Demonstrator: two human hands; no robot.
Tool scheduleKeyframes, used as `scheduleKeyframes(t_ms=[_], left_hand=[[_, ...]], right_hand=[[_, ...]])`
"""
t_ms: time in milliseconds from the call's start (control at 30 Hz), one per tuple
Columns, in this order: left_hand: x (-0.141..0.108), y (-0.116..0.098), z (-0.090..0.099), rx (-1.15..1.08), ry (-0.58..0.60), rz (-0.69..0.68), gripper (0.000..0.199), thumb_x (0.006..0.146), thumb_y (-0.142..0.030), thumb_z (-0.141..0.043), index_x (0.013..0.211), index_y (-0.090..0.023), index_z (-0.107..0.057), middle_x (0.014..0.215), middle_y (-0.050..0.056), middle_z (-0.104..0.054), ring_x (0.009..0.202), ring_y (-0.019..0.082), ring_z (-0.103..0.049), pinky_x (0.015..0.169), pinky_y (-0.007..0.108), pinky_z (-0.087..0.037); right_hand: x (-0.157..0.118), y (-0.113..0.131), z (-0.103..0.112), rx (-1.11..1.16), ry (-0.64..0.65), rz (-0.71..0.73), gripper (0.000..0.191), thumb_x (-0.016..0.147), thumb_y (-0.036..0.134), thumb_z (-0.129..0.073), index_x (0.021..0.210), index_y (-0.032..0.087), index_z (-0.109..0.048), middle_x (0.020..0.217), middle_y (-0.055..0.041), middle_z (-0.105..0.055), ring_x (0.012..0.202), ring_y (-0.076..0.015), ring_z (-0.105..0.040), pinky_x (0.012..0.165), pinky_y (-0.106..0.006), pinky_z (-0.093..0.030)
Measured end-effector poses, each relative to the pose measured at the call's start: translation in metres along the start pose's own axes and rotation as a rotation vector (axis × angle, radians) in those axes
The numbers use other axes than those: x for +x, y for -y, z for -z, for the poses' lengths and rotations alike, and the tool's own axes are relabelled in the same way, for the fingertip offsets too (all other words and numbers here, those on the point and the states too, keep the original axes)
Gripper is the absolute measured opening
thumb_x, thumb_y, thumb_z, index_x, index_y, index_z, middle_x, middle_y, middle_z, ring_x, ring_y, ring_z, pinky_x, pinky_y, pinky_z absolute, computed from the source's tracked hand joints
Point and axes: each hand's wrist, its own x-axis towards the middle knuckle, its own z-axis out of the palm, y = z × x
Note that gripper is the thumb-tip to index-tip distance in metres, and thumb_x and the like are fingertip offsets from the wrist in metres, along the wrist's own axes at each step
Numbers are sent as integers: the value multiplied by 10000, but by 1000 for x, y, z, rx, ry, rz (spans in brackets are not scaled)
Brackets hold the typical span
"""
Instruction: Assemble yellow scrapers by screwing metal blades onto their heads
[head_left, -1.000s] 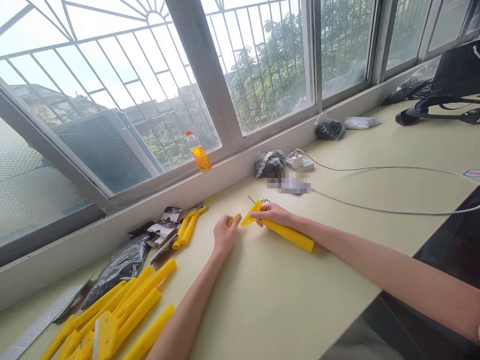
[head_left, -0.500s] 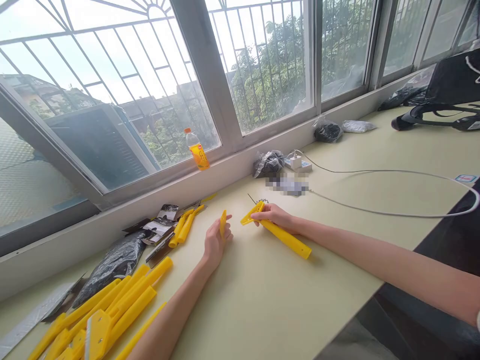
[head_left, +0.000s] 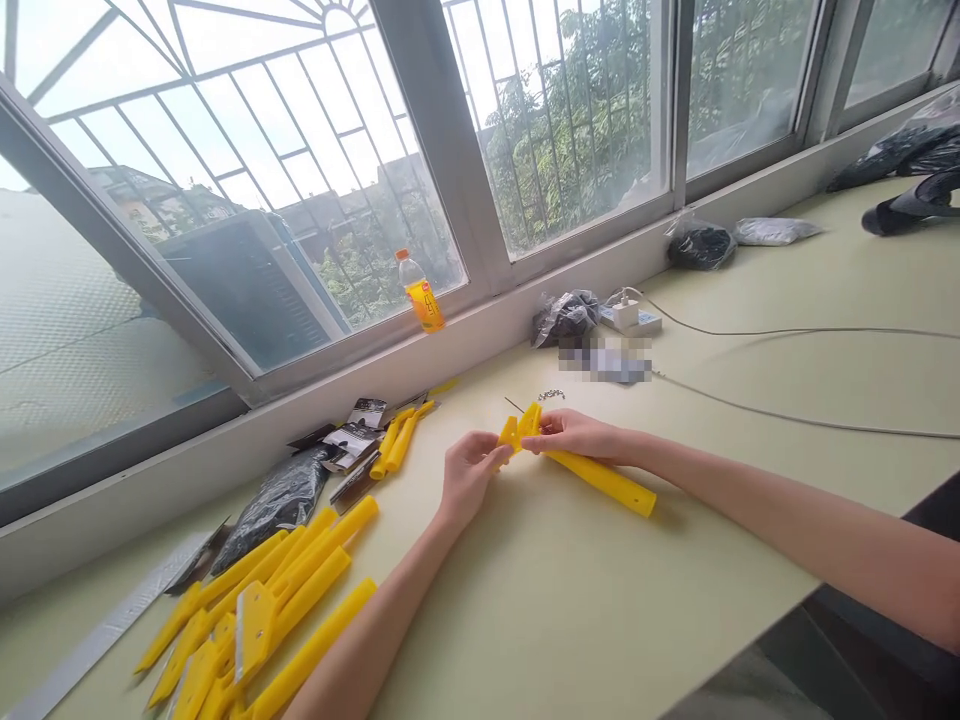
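Yellow plastic scraper (head_left: 604, 484) mid-frame, right hand (head_left: 577, 436) clamped on its head end, long axis slanting to lower right over the bench (head_left: 525, 590). Left hand (head_left: 468, 476) pinches small yellow plate (head_left: 511, 434), just left of the scraper's head; touching or apart, can't tell. Containers: capped bottle (head_left: 421, 295) upper centre, label hides most contents; clear bag (head_left: 701, 246) upper right, black stuff inside.

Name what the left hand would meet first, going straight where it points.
Past the yellow plate it holds, the left hand would likely meet the yellow tool in the right hand; depth is unclear.
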Motion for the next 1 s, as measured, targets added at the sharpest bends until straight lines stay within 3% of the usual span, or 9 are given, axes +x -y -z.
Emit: scheduleKeyframes(t_ms=[133,300,433,667,867,1000], left_hand=[[1,3,0,57,-33,-38,250,787,-409,-770,898,-188,-734,905,65,-739,816,184,-678,744,300,-534],[1,-2,-1,119,-101,-104,201,821,-380,-737,928,-210,-741,972,63,-739,904,200,-684,810,318,-527],[-4,-8,-4,209,-63,-172,166,868,-348,-690,966,-218,-720,992,59,-731,918,187,-675,814,305,-519],[-4,-4,-3,165,-35,-152,175,870,-331,-687,979,-196,-716,973,61,-717,899,184,-662,857,345,-534],[-2,0,-1,165,-107,-191,158,807,-339,-754,807,-185,-720,929,53,-681,886,180,-630,774,305,-523],[-2,0,-1,20,-81,-110,195,773,-339,-790,834,-165,-727,870,50,-698,822,177,-648,771,316,-532]], right_hand=[[-5,6,-1,94,161,20,335,755,414,-766,990,190,-682,1022,-37,-671,896,-183,-594,724,-264,-421],[0,-1,-9,-15,0,3,345,714,450,-801,841,175,-637,822,3,-619,721,-138,-541,637,-255,-377],[3,-5,-12,-51,-59,-7,374,681,469,-825,814,174,-639,757,15,-601,681,-127,-514,610,-252,-350],[-2,2,-8,-48,-4,26,347,705,479,-809,815,167,-704,808,-13,-667,709,-133,-540,636,-260,-364],[-2,0,-7,-21,41,94,311,748,455,-792,810,168,-687,799,-4,-667,703,-123,-529,637,-263,-348],[-1,-4,-6,-9,53,72,327,733,458,-807,812,175,-664,824,-7,-680,714,-133,-552,640,-266,-360]])
